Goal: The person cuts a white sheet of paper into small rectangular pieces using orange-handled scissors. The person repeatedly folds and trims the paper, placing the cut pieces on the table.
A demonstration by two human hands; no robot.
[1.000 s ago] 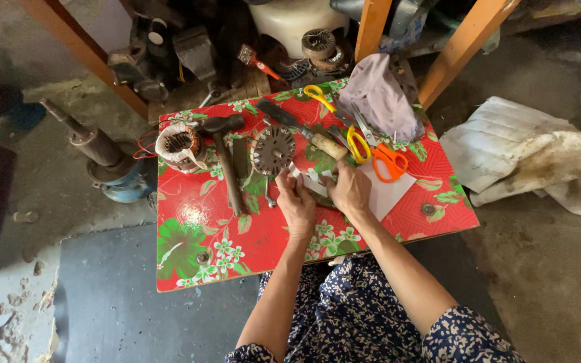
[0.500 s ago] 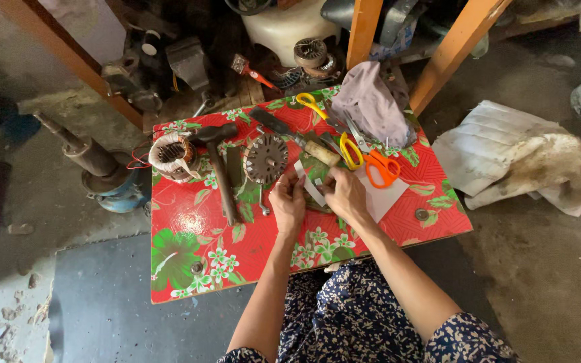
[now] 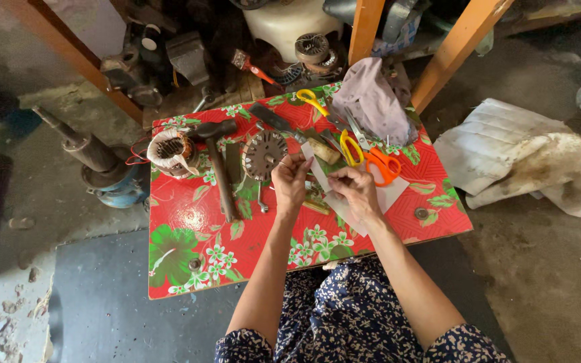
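Both hands — left hand (image 3: pixel 290 180) and right hand (image 3: pixel 356 190) — keep a pinching grip on one white paper strip (image 3: pixel 319 173) above the floral red surface (image 3: pixel 189 262).

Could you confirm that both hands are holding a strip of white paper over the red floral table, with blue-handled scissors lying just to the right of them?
Not quite: the head view shows the scissors have orange handles, not blue. Both the left hand and right hand do hold the white paper strip over the red floral table.

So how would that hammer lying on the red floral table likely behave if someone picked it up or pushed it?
The hammer looks stiff and probably head-heavy: a dark metal head on a long handle, so it would likely tip toward the head if gripped far down. Lying flat on the table, it seems unlikely to roll; a push would probably pivot it around the head. The cloth looks glossy, so it may slide.
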